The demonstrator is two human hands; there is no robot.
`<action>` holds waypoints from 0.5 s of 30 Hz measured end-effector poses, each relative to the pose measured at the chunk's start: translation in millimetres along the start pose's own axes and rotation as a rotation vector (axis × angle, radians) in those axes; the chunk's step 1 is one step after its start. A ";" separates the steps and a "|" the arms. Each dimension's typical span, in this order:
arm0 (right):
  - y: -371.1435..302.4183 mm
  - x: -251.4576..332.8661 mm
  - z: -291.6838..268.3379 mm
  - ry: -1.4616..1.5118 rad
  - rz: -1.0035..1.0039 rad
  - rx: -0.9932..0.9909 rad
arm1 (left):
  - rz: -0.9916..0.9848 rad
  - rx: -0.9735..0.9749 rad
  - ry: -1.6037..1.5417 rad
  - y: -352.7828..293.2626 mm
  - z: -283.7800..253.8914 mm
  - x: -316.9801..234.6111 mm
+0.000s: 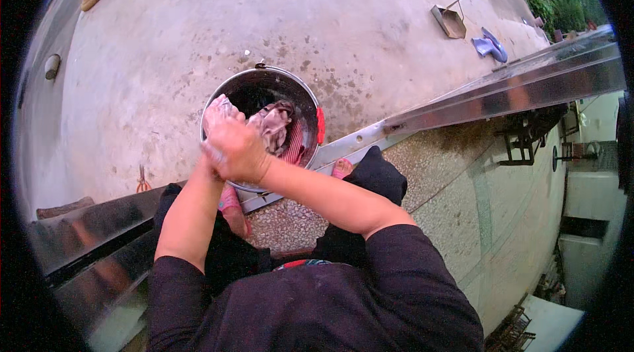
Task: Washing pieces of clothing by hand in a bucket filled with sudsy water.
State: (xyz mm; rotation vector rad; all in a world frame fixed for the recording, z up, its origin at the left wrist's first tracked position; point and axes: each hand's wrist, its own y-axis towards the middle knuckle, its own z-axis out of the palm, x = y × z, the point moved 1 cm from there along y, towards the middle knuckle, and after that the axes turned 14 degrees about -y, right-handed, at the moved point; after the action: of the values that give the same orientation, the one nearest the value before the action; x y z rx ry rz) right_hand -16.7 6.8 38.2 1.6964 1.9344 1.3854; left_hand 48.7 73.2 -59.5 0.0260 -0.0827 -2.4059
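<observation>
A metal bucket (306, 96) with a red grip on its handle stands before my feet. Inside lie a crumpled pinkish-grey patterned cloth (272, 122) and a red-striped cloth (295, 144). My two hands are pressed together above the bucket's left side. My right hand (243, 150) is closed, its fingers lapping over the base of my left hand (216, 113). The left hand's fingers look curled, with something whitish on them, suds or wet cloth. Between the palms nothing can be seen. The patterned cloth lies right beside my right hand; whether either hand grips it is hidden.
A metal door-sill rail (370, 139) runs past the bucket, with speckled flooring on my side. Farther off on the concrete lie a long-handled dustpan (450, 24) and bluish-purple footwear (489, 46). Orange-handled scissors or pliers (142, 183) and a wooden stick (65, 208) are at the left.
</observation>
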 end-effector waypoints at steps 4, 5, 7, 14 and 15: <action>12.7 -69.0 -3.8 -0.295 0.259 0.176 | 0.031 -0.602 0.795 12.2 57.5 42.5; 6.8 -68.8 -3.9 -0.259 0.328 0.157 | 0.025 -0.603 0.798 11.5 54.6 41.4; 9.6 -51.7 -6.4 -0.181 0.125 0.098 | 0.154 -0.816 0.309 14.2 80.6 48.2; -1.0 -65.6 0.2 -0.046 0.231 0.037 | -0.049 -0.539 0.232 20.4 52.1 34.1; 7.8 -71.6 -7.9 -0.097 0.332 0.102 | -0.001 -0.684 0.341 17.6 54.4 30.0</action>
State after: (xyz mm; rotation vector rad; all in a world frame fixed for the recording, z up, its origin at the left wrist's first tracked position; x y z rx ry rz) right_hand 5.2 -59.7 19.6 2.1698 1.7563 1.2939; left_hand 35.9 42.9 -3.9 0.1166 0.8877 -2.2758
